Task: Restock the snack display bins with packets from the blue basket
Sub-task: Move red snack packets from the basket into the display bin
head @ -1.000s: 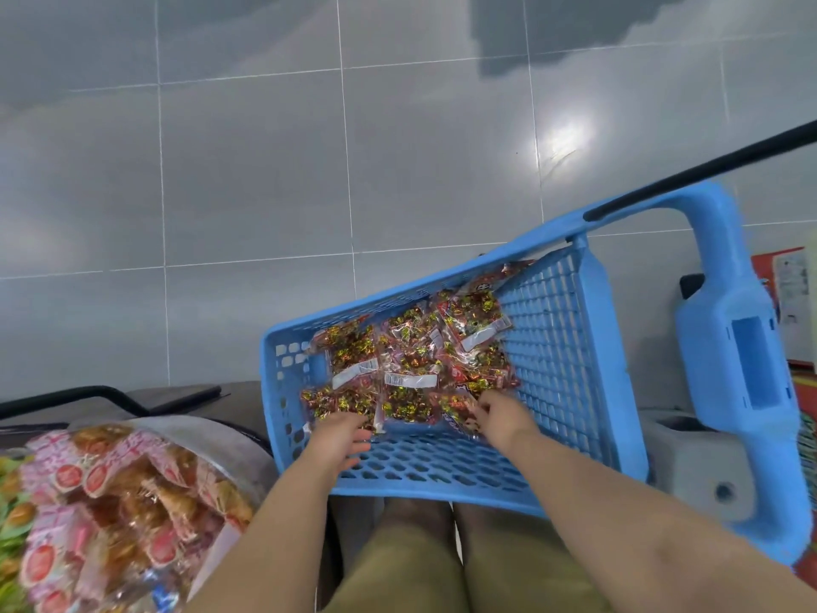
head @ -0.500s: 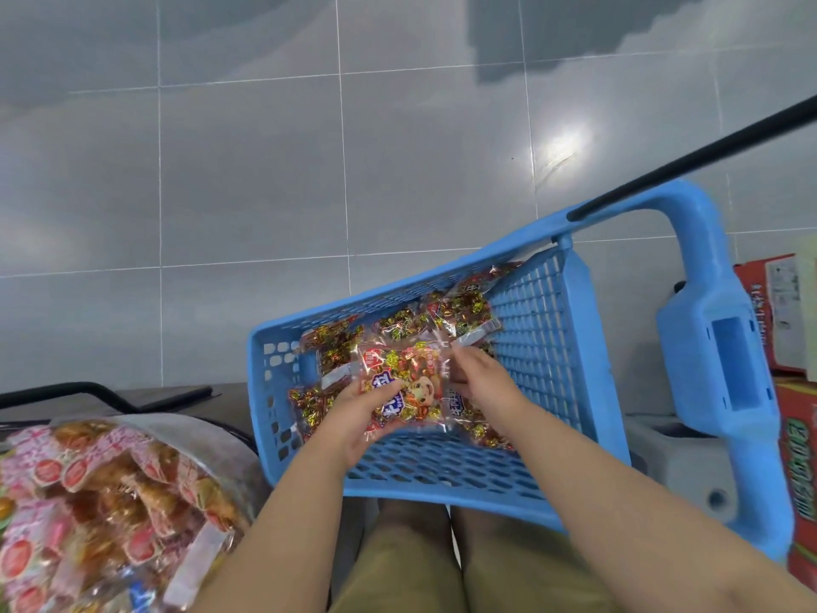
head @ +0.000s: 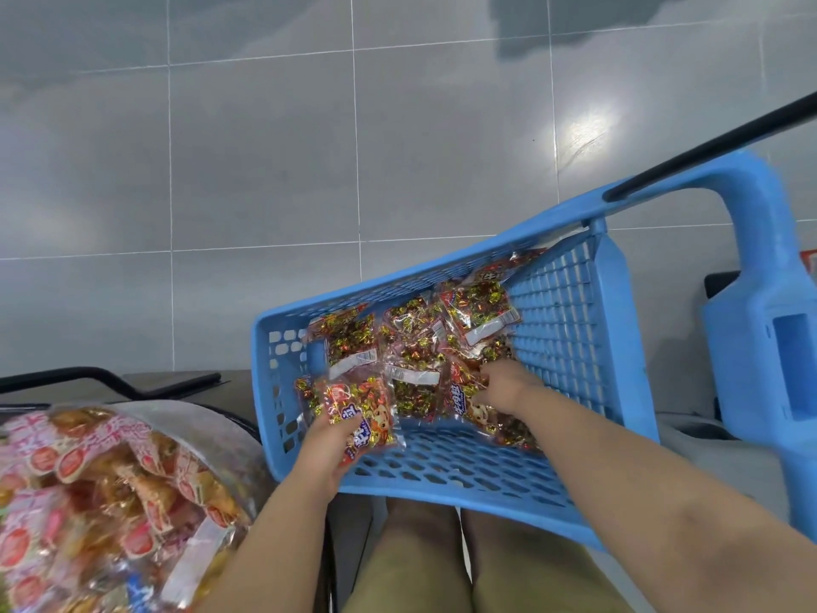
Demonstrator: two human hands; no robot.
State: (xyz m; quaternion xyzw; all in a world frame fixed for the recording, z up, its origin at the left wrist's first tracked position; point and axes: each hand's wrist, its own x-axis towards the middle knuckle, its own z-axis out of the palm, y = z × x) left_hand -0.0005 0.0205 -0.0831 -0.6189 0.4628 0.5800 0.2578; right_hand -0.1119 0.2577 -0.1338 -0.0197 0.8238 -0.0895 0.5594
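- display bin (head: 132, 480): heaped with pink-and-orange wrapped snacks. it lies left of my left hand and nearer to me, outside the basket wall.
- left hand (head: 325, 451): narrow, thumb over and fingers under the near end of one packet.
- held packet (head: 364, 407): red-gold, cartoon face up. its long axis runs away from my palm toward the far wall, over the basket's near left corner.
- blue basket (head: 442, 475): lattice floor bare just beyond both wrists, left wall between my left hand and the bin.
- loose packets (head: 415, 342): several, overlapping, beyond both hands toward the far wall.
- second packet (head: 471, 402): face up, touching my right fingertips on their left side.
- right hand (head: 508, 384): fingers curled down onto that packet. whether they have it pinched, i cannot tell.
- basket handle (head: 751, 276): well to the right of my right hand.
- note: the left hand is the nearer to the bin, so i judge the held packet must go left and toward me, over the left wall.
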